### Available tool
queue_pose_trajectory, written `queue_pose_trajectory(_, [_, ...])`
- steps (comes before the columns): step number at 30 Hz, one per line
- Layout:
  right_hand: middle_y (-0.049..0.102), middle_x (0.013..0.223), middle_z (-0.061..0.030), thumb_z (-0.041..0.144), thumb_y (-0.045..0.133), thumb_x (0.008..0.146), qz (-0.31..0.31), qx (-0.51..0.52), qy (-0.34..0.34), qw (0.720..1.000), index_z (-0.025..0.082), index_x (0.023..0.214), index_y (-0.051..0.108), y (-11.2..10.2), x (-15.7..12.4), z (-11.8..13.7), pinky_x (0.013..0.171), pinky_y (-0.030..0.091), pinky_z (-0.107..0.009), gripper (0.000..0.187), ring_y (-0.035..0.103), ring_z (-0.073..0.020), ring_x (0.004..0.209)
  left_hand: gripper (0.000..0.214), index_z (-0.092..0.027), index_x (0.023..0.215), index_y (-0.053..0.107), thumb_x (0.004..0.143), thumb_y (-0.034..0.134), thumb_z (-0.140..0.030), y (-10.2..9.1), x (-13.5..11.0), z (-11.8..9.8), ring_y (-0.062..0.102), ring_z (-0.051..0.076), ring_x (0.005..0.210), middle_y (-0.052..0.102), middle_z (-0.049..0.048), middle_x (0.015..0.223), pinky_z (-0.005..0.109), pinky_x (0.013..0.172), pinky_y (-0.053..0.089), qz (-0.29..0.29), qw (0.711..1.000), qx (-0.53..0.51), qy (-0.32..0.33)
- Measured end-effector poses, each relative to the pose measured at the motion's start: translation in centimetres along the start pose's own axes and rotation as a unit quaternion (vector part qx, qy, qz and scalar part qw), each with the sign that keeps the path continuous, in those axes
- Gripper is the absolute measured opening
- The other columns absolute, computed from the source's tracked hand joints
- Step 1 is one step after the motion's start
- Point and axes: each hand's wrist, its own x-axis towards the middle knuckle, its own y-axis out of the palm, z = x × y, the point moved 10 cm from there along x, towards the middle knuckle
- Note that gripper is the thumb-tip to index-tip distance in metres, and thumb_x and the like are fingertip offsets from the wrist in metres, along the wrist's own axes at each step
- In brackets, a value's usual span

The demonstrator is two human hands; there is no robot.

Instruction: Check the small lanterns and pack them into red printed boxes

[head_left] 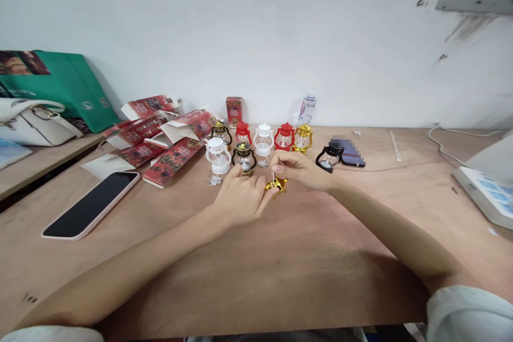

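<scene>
hidden and blurred parts
the gold piece (pixel 276 186) is largely covered by the left hand (pixel 240 197); a dark object (pixel 352 159) is blurred by pixelation.

Bare table near, clutter beyond

Toy lanterns (pixel 263 140) and red boxes (pixel 160 133) crowd the far side; a phone (pixel 91 204) lies left; the near wooden table (pixel 280 267) lies open.

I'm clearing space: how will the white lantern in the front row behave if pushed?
The white lantern is probably light: it looks like thin plastic around a clear globe. Tall on a small base, it may tip rather than slide if pushed high. The black lantern stands close beside it, so it could knock that over.
</scene>
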Motion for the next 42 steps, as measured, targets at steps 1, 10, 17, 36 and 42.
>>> queue_pose_trajectory(1, [0.046,0.069,0.0026,0.060,0.055,0.085,-0.018,0.003,0.003,1.000,0.019,0.072,0.049,-0.2,0.1,-0.1,0.061,0.034,-0.025,0.043,0.041,-0.0109,0.064,0.058,-0.013,0.077,0.064,0.099,0.017,-0.039,0.1,0.0,0.1,0.059,0.019,0.053,0.069,0.0094,0.063,0.037,0.068,0.030,0.000,1.000,0.002,-0.002])
queue_pose_trajectory(10, [0.039,0.059,0.0057,0.067,0.065,0.070,-0.103,0.105,0.058,0.987,0.018,0.066,0.048,-0.1,0.4,-2.3,0.054,0.027,-0.024,0.052,0.033,-0.0093,0.056,0.057,-0.014,0.070,0.066,0.099,0.024,-0.039,1.1,0.2,1.7,0.057,0.019,0.055,0.069,0.0101,0.063,0.038,0.068,0.036,0.070,0.996,-0.008,-0.060])
queue_pose_trajectory(17, [0.037,0.056,0.0063,0.053,0.073,0.062,-0.117,0.213,0.157,0.957,0.019,0.064,0.046,1.0,0.1,-5.9,0.053,0.025,-0.024,0.043,0.031,-0.0092,0.054,0.050,-0.014,0.076,0.068,0.098,0.026,-0.029,2.2,0.2,1.6,0.061,0.022,0.074,0.070,0.0100,0.075,0.034,0.068,0.040,0.109,0.986,-0.086,-0.089])
queue_pose_trajectory(36, [0.055,0.072,0.0039,0.030,0.078,0.068,-0.012,0.161,0.159,0.974,0.016,0.083,0.058,-2.2,-0.5,-4.2,0.063,0.041,-0.025,0.028,0.050,-0.0082,0.063,0.048,-0.015,0.073,0.060,0.098,0.023,-0.030,2.1,0.2,1.7,0.058,0.020,0.068,0.065,0.0083,0.072,0.033,0.066,0.036,0.093,0.982,-0.143,-0.086])
queue_pose_trajectory(42, [0.057,0.071,0.0034,0.023,0.067,0.077,-0.102,0.070,0.107,0.986,0.018,0.087,0.057,-4.8,-1.5,-0.3,0.069,0.046,-0.028,0.015,0.056,-0.0098,0.065,0.042,-0.017,0.086,0.054,0.092,0.042,-0.056,4.5,-0.1,2.2,0.055,0.016,0.065,0.060,-0.0001,0.074,0.026,0.057,0.033,0.105,0.918,-0.362,-0.123])
